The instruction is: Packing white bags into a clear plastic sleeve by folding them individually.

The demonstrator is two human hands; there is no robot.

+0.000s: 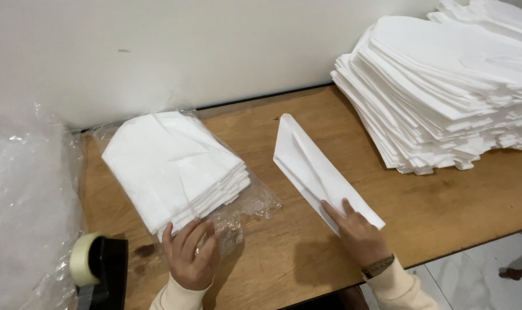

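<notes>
- Nearest the camera, two cream sleeves come up from the lower edge, each ending in a bare hand on the wooden table (307,258).
- Left hand (189,255) lies palm down with fingers loosely curled over the near edge of a clear plastic bag (255,201); whether it grips the film or only presses on it cannot be told.
- Inside that bag sits a small stack of folded white cloths (175,166), just beyond the left fingertips and touching them at its near corner.
- Right hand (358,232) is flat and released, grasping nothing; its spread fingers press the near end of a folded white piece (312,166).
- That folded piece is a long narrow strip with a pointed far end, lying slantwise on the table, running away from the right hand toward the wall (215,46).
- A dark-banded wristwatch (379,267) shows at the right wrist.
- Far right, well apart from both hands, a tall pile of white cloths (445,97) rests on the table.
- Near left, a roll of tape (83,258) sits in a black dispenser (109,270), beside crumpled clear plastic sheeting (25,212).
</notes>
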